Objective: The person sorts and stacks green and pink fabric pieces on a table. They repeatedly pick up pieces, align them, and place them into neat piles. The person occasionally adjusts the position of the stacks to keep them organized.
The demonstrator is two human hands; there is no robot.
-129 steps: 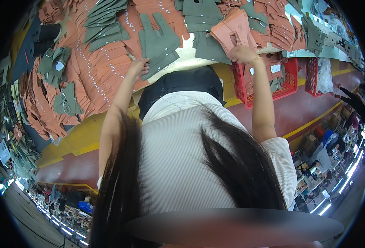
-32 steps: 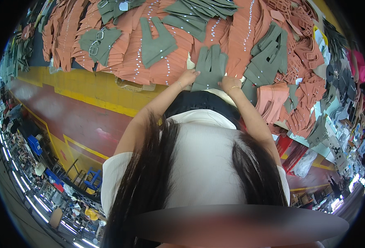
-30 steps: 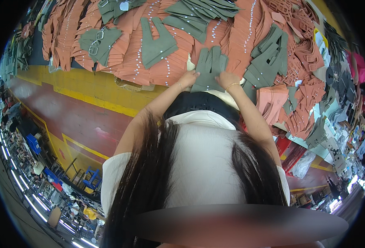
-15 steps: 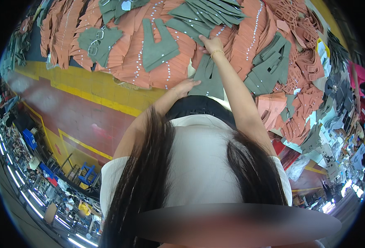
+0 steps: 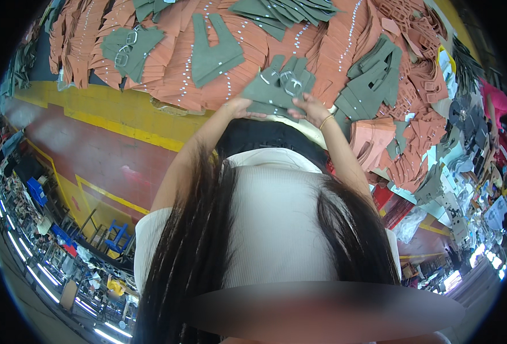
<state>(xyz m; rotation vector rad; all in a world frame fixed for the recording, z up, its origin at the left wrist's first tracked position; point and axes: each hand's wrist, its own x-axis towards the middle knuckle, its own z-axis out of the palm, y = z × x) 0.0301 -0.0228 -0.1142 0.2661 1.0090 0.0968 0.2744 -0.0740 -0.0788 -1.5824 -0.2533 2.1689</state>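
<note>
Overlapping orange pieces (image 5: pixel 167 77) spread across the top. At their near edge, a green piece (image 5: pixel 259 92) sits between the left hand (image 5: pixel 241 108), pinching its lower left corner, and the right hand (image 5: pixel 313 109), fingers parted, grip unclear; silvery buckles (image 5: pixel 292 86) lie on it.

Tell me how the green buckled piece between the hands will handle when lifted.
The green piece probably flexes without going limp, since it looks thin yet lies fairly flat. It should be light for its size, being sheet-like. Its buckles look like metal, so that end may droop.
</note>
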